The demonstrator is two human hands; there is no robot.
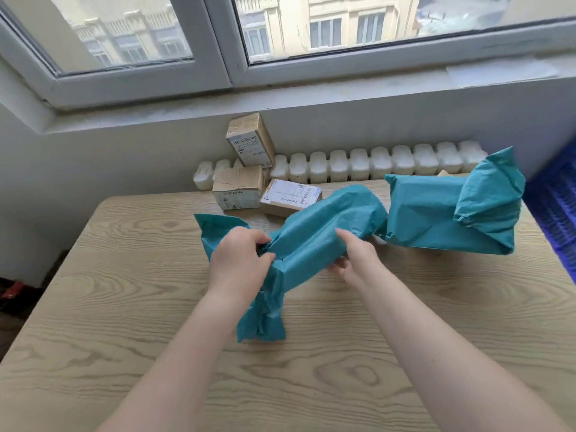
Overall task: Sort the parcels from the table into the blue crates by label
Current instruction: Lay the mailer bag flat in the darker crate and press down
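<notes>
Both hands meet on a long teal-wrapped parcel (314,241) at the middle of the frame, held slanting from lower left to upper right over the light wood-grain surface (131,307). The left hand (238,258) has its grip closed on the parcel's lower left end, fingers and thumb curled around the bunched wrapping, with loose teal flaps fanning out above the knuckles and hanging down below the wrist. The right hand (355,255) grips the parcel's body from the near side, thumb on top and fingers tucked beneath; whether the parcel rests on the surface or is lifted off it cannot be told. Just right of it, touching or nearly touching its upper end, lies a second teal parcel (436,213), bulkier, with a crumpled flap standing up at its right end. Behind the held parcel, toward the upper middle, sit three cardboard boxes with printed labels: an upright box (249,141) leaning at the wall, a squat box (238,187) below it, and a flat box (291,196) just right of that, label up. A white radiator (358,165) runs along the wall behind the surface, under the window (218,35). At the right edge a blue crate (556,219) shows in part.
</notes>
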